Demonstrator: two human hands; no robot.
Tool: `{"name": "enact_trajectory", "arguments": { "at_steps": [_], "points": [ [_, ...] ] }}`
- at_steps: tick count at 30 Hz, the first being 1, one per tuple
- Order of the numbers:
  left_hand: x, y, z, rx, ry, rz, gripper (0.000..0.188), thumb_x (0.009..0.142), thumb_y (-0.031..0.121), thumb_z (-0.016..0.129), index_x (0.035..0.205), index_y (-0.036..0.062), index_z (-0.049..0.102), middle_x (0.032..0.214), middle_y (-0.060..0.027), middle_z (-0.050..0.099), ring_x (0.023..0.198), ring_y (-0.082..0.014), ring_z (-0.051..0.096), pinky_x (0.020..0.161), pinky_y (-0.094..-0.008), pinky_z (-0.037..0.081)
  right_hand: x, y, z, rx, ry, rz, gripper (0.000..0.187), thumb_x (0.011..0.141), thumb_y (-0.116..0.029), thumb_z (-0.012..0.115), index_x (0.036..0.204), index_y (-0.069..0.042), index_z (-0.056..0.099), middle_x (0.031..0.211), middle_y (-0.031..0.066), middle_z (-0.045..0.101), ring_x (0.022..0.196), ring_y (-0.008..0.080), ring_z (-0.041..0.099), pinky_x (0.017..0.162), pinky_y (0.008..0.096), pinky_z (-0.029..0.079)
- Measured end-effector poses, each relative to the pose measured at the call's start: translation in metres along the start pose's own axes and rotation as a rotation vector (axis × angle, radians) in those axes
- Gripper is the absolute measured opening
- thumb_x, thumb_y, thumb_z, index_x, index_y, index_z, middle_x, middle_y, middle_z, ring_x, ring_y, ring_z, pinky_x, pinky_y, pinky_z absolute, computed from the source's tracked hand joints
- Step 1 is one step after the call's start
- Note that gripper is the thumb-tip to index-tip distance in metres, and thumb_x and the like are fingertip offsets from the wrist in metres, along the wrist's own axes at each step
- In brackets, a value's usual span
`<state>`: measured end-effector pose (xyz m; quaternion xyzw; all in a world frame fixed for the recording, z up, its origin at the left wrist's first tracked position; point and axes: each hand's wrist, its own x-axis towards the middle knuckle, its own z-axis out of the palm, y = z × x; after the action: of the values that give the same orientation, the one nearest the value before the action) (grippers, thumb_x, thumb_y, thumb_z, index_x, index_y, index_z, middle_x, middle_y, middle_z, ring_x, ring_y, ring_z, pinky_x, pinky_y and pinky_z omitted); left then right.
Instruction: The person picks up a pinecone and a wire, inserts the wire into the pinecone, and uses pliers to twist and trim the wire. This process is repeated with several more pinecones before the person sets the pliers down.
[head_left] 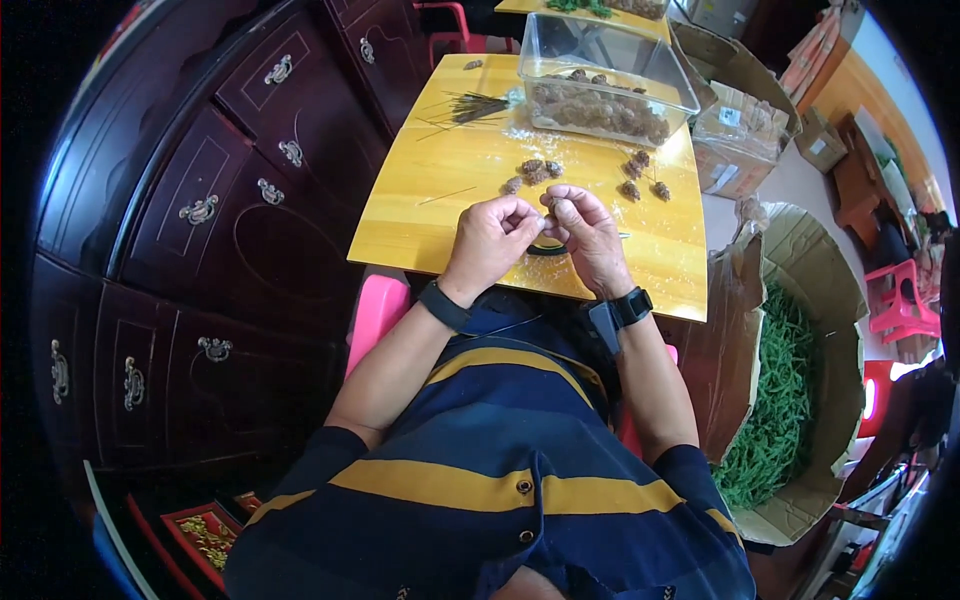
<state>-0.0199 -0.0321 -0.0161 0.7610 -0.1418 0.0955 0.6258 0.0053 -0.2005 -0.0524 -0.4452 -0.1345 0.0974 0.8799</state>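
Observation:
Both hands meet above the near edge of the yellow table (400,215). My right hand (593,245) pinches a small brown pine cone (551,212), mostly covered by the fingers. Close against it, my left hand (497,240) has thumb and fingertips pressed together; what they grip is too small to make out. Below the hands a dark, curved tool handle (546,250) shows in part on the tabletop. Just beyond lies a small group of pine cones (535,171), with several more pine cones (631,189) to the right. A single thin wire (447,196) lies left of the hands.
A clear plastic bin (605,87) of pine cones stands at the table's far right, with a bundle of thin dark wires (478,107) beside it. To the right, an open cardboard box (840,290) holds green artificial foliage (775,400). Dark wooden cabinets (235,230) line the left.

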Motion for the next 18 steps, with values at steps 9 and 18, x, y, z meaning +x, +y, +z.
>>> {"name": "enact_trajectory", "arguments": {
  "at_steps": [9, 18],
  "points": [
    [-0.001, -0.011, 0.004, -0.011, 0.089, 0.013, 0.009, 0.084, 0.002, 0.067, 0.076, -0.0009, 0.063, 0.064, -0.0023, 0.063, 0.058, -0.0048, 0.055, 0.054, -0.0226, 0.046, -0.003, -0.01, 0.008, -0.013, -0.018, 0.063, 0.028, 0.099, -0.015, 0.057, 0.125, -0.005, 0.058, 0.116, 0.0065, 0.064, 0.095, 0.0149, 0.063, 0.086, 0.0298, 0.051],
    [-0.005, -0.005, 0.005, 0.028, 0.145, 0.031, 0.01, 0.083, 0.002, 0.067, 0.075, -0.0004, 0.061, 0.062, -0.0017, 0.06, 0.057, -0.0053, 0.055, 0.053, -0.0234, 0.046, -0.004, -0.007, 0.007, -0.098, -0.031, 0.04, 0.028, 0.1, -0.014, 0.055, 0.127, -0.007, 0.057, 0.121, 0.0069, 0.063, 0.099, 0.0151, 0.063, 0.085, 0.0292, 0.051]
  ]
}}
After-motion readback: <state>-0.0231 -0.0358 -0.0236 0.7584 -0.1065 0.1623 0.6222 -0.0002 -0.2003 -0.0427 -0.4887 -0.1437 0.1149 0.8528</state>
